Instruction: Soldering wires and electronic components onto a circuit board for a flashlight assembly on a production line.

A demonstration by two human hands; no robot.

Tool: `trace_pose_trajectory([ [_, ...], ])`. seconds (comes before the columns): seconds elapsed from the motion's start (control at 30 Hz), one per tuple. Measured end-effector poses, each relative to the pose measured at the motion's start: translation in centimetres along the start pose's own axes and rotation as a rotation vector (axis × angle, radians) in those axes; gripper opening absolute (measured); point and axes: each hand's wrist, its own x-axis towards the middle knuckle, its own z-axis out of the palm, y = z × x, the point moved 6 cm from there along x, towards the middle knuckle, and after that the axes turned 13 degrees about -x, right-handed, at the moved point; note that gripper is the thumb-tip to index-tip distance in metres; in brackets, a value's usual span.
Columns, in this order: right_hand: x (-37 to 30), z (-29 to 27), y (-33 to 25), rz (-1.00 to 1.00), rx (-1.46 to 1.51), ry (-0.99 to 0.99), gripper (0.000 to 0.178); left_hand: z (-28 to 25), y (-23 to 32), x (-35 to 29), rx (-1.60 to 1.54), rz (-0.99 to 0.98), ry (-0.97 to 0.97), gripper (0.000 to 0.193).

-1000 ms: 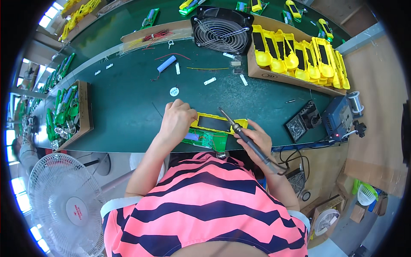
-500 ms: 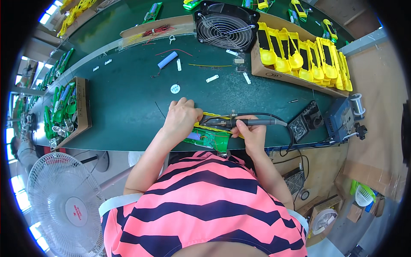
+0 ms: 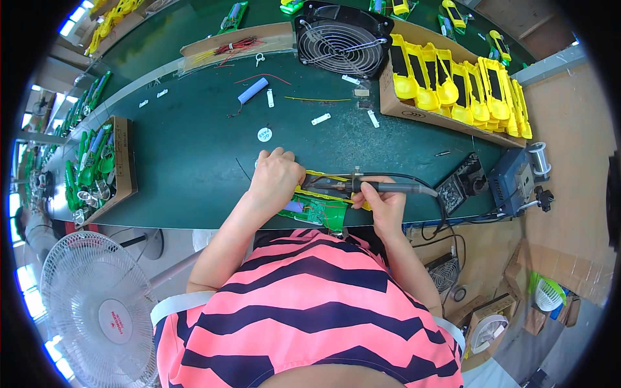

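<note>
My right hand is closed round the handle of a soldering iron, its tip pointing left over a yellow plastic casing. The casing lies by the table's near edge. Curled over its left end is my left hand, fingers closed; the fingertips are partly hidden. Just nearer to me than the casing is a green casing half with a circuit board, a blue cylindrical battery and thin red wires.
A carton of yellow casings stands at the back right, beside a black fan. At right are the soldering station and a black iron stand. A carton of green assemblies sits left. A loose battery lies mid-table.
The soldering iron's handle and my right hand have shifted very slightly, the cable end now sitting lower. My left hand stays nearly still at the casing.
</note>
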Motion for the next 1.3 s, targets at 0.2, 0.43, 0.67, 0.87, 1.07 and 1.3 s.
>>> trace_pose_trajectory([
  [0.2,-2.9,-1.6,-2.9,-0.429,-0.258,0.134,0.019,0.2,0.1,0.1,0.096,-0.013,-0.022,0.003],
  [0.43,-3.6,-1.6,-3.7,-0.573,-0.928,0.061,0.042,0.0,0.5,0.3,0.139,0.006,-0.005,0.007],
  [0.67,-3.3,-2.0,-2.9,-0.562,-0.972,0.008,0.056,0.0,0.2,0.2,0.102,-0.037,-0.023,0.007],
  [0.87,-3.1,-2.5,-2.4,-0.534,-0.932,0.019,0.054,-3.4,0.8,-0.2,-0.231,0.043,0.210,0.006],
  [1.07,-2.9,-2.4,-2.4,-0.495,-0.887,0.013,0.053,-1.5,7.0,-2.3,-0.178,0.305,0.169,0.016],
  [1.3,-2.5,-1.9,-2.8,-0.522,-0.834,0.003,0.052,1.4,6.3,-2.9,-0.216,0.359,0.349,0.021],
])
